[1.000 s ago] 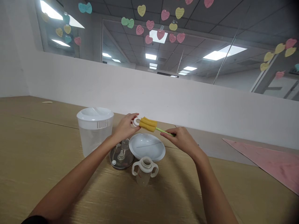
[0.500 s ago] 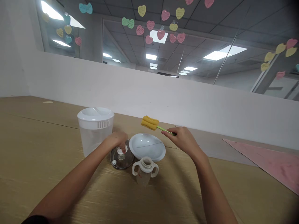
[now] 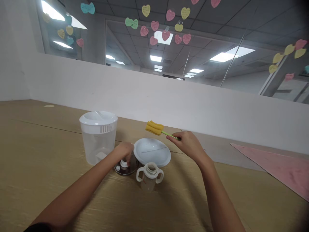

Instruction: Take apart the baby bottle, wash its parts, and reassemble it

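My right hand (image 3: 188,143) grips the green handle of a brush with a yellow sponge head (image 3: 154,128), held above the far right side of a white bowl (image 3: 152,153). My left hand (image 3: 125,151) reaches down over a round metal tray (image 3: 131,169), its fingers around a white bottle cap piece (image 3: 124,163). A small white piece (image 3: 118,168) lies on the tray beside it. An open clear bottle with two white handles (image 3: 149,178) stands upright in front of the bowl.
Left of the tray stands a translucent bucket with a white lid (image 3: 98,138). A pink sheet (image 3: 285,167) lies at the right. Behind the table (image 3: 60,138) rises a white wall (image 3: 145,100) below a window.
My left hand has lowered slightly toward the tray, and the white cap piece in its fingers has moved down. My right hand and the brush have barely moved.
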